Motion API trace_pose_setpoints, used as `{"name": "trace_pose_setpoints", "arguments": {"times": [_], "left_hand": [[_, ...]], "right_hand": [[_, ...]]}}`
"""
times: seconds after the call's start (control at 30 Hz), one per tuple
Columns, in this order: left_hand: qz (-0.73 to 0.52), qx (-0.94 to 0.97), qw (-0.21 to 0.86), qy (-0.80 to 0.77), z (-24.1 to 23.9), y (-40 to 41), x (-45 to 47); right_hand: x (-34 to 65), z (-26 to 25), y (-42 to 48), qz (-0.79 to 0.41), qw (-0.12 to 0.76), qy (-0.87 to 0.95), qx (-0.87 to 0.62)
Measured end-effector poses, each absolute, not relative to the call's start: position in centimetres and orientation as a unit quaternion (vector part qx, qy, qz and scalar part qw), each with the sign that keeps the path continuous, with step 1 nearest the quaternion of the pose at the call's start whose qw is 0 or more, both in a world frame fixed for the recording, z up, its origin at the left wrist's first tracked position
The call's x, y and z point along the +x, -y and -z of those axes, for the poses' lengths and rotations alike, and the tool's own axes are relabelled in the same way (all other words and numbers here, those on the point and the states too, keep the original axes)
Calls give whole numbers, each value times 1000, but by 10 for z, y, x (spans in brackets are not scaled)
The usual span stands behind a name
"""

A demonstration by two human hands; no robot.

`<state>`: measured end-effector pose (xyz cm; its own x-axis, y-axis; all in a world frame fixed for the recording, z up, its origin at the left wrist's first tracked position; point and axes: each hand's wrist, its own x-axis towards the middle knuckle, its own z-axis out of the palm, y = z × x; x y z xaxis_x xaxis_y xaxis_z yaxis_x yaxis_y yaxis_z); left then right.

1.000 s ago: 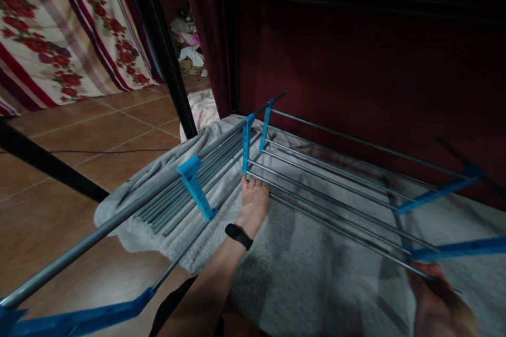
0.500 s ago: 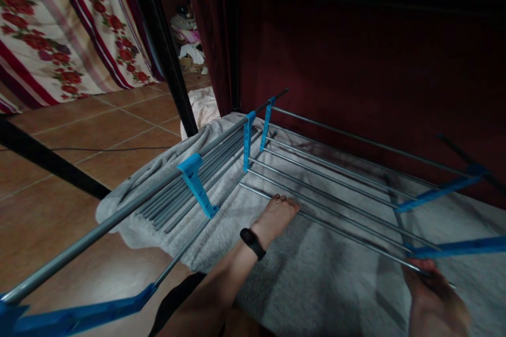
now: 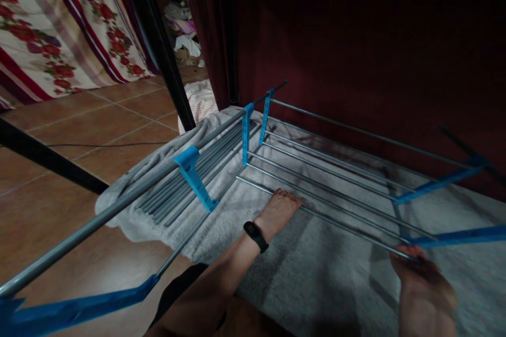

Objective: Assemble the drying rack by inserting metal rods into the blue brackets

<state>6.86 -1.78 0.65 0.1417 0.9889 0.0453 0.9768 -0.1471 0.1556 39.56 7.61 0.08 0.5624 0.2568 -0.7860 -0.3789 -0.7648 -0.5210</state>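
Note:
A metal drying rack with thin steel rods and blue plastic brackets (image 3: 245, 134) lies low over a grey towel (image 3: 316, 284). My left hand (image 3: 279, 209), a black band on its wrist, is closed over the nearest rod (image 3: 343, 226) close to its left end. My right hand (image 3: 419, 276) grips the same rod's right end, just under a blue side bar (image 3: 458, 237). The rod runs between my two hands, parallel to the other rods behind it.
A bundle of loose grey rods (image 3: 185, 181) lies on the towel beside a blue bracket (image 3: 193, 176). A thick rail (image 3: 98, 218) runs to the lower left. Dark red fabric (image 3: 356, 52) is behind, a black pole (image 3: 158, 47), a floral cloth (image 3: 59, 26) and tiled floor (image 3: 79, 131) to the left.
My left hand left the foot of the blue bracket and slid right along the nearest rod. My right hand rose slightly, still on the rod's right end.

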Motion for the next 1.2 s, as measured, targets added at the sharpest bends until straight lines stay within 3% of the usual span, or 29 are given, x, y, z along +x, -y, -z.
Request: {"name": "trace_pose_setpoints", "arguments": {"times": [0.1, 0.17, 0.3, 0.5, 0.87, 1.2], "left_hand": [[-68, 749, 45, -658, -6, 17, 70], [-72, 747, 44, -659, -5, 17, 71], [-75, 746, 55, -659, -3, 19, 75], [-76, 745, 68, -659, -1, 17, 74], [-135, 768, 105, -617, 8, 17, 72], [-95, 779, 115, -608, -15, 13, 75]], "right_hand": [[405, 13, -84, -547, 579, -14, -604], [410, 23, -89, -573, 651, -31, -497], [405, 33, -93, -621, 635, -47, -456], [367, 32, -87, -621, 583, -20, -524], [332, 39, -72, -633, 597, 12, -492], [294, 27, -30, -644, 623, 45, -442]]}}
